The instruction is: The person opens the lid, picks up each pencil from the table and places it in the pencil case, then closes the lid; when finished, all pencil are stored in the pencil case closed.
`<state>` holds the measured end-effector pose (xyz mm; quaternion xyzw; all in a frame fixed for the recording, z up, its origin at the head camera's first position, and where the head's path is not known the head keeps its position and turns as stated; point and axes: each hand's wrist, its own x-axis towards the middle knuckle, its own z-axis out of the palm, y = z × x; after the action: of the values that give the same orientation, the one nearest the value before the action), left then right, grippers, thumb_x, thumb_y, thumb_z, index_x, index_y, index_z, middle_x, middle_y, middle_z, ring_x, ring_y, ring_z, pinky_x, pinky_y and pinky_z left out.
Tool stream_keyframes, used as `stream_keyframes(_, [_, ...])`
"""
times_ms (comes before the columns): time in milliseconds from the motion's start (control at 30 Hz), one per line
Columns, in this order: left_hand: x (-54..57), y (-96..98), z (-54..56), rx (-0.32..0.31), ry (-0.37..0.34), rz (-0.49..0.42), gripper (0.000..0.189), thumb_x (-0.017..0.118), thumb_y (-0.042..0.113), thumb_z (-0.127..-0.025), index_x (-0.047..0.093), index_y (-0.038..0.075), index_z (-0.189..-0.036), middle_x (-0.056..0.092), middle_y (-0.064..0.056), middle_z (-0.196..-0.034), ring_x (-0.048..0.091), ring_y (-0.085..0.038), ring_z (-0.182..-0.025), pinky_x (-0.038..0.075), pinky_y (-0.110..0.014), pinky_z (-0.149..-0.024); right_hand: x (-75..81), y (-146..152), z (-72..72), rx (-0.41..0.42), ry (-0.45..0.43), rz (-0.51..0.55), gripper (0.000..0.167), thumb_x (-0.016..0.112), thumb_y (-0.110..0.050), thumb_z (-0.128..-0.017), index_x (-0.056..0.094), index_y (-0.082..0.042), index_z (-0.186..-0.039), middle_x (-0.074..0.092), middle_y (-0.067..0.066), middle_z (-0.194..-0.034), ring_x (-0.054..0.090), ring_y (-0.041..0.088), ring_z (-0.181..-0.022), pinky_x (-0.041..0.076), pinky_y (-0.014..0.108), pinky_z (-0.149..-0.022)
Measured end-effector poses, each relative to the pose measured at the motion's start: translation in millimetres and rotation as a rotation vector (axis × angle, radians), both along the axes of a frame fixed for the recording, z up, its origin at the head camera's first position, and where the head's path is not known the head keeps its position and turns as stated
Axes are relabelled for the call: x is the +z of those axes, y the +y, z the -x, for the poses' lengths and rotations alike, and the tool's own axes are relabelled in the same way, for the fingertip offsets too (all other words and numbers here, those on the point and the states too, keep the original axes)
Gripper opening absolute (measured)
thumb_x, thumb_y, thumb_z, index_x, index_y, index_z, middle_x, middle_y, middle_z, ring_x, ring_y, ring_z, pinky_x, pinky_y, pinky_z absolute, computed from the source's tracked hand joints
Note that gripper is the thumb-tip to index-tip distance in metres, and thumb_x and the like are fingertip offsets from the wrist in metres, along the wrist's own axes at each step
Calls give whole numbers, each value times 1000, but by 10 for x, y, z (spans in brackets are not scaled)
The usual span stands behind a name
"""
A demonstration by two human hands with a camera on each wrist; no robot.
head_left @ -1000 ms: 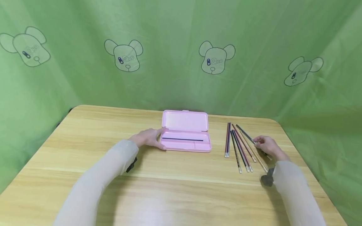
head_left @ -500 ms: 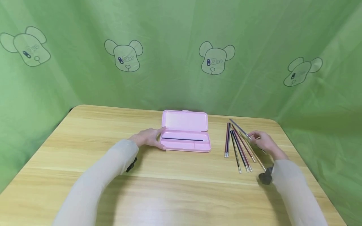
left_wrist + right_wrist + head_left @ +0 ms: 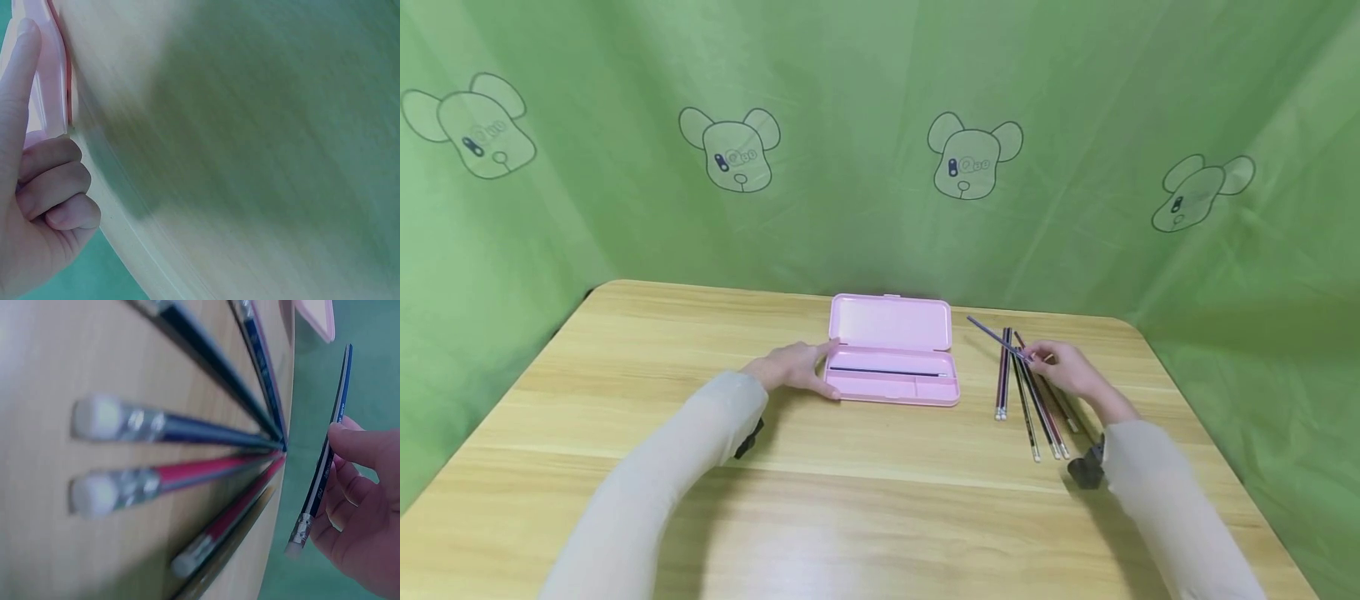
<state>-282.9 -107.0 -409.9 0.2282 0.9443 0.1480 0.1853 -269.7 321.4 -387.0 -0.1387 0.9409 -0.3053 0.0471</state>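
Head view: grips the left end of an open pink pencil case [image 3: 891, 323] with the left hand [image 3: 790, 365], thumb and fingers spread around that end. Located near the far edge of the worktop [image 3: 820, 517], about midway along, with lid laid back toward that edge and one dark pencil [image 3: 887, 372] lying lengthwise in the rear compartment. Pinches a striped pencil [image 3: 992, 333] in the right hand [image 3: 1066, 367], toward the far right corner, holding it aslant over two side-by-side pencils [image 3: 1002, 375]. Fanned just right of these, white-tipped ends toward the near edge: loose pencils [image 3: 1042, 408]. Hanging past the far edge: a green curtain [image 3: 865, 225] printed with eared heads.

Left wrist view: stretches one digit along the case wall and bends three fingers at its corner.

Right wrist view: pinches the dark blue-and-white striped pencil clear of the worktop, thumb pressed on its shaft, metal ferrule [image 3: 301, 530] and white eraser [image 3: 292, 550] protruding below. Lying blurred, close by: blue, red and brownish pencils.
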Motion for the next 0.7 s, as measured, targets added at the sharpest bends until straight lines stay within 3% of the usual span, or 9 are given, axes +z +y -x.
stream_keyframes(167, [-12, 3, 7, -5, 3, -2, 102, 70, 56, -69, 17, 15, -147, 46, -26, -131, 46, -34, -120, 40, -44, -97, 5, -136, 13, 37, 16, -3, 25, 53, 3, -86, 56, 9, -110, 56, 16, -89, 54, 31, -87, 48, 34, -72])
stream_keyframes(433, [-25, -2, -2, 5, -10, -15, 103, 70, 56, -70, 15, 15, -147, 42, -24, -135, 43, -34, -123, 37, -43, -101, -52, -416, 63, 116, 58, -2, 18, 56, 4, -84, 61, 7, -101, 53, 8, -76, 47, 17, -70, 41, 28, -63])
stream_keyframes(700, [-26, 1, 16, 5, -11, -12, 104, 69, 57, -69, 15, 16, -147, 41, -24, -136, 42, -34, -123, 36, -44, -101, -139, -738, 128, 199, 73, 0, 17, 55, 7, -82, 63, 5, -97, 55, 10, -73, 50, 18, -68, 42, 29, -65])
